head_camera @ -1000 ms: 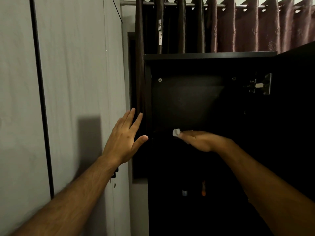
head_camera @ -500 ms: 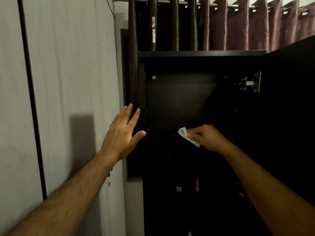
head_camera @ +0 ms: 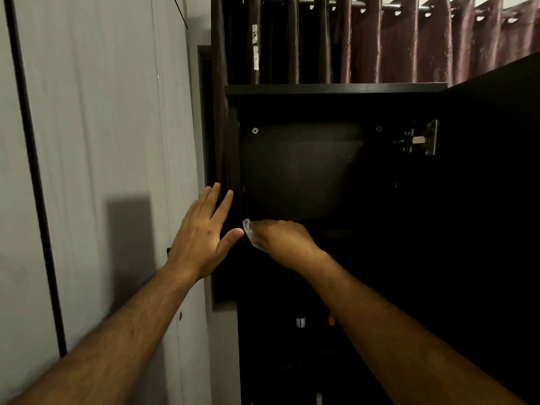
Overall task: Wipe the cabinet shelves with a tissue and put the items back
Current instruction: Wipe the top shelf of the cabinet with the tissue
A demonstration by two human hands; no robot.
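A tall dark cabinet (head_camera: 336, 89) stands open, its top compartment bare. My right hand (head_camera: 277, 239) grips a crumpled white tissue (head_camera: 247, 228) at the left end of the upper shelf's front edge (head_camera: 344, 229). My left hand (head_camera: 204, 235) is flat with straight fingers, raised beside the cabinet's left side panel, its thumb almost touching the tissue. Whether the palm touches the panel I cannot tell. Lower down in the dark interior a small white-capped item (head_camera: 300, 321) and an orange one (head_camera: 331, 320) show dimly.
A pale grey wardrobe (head_camera: 102, 141) fills the left. The cabinet's open door (head_camera: 496, 200) with a metal hinge (head_camera: 420, 140) stands at the right. Maroon curtains (head_camera: 409, 42) hang on a rod behind the cabinet.
My right hand has slid left along the shelf edge with the tissue, up to the left corner near my left thumb. My left hand has stayed in place.
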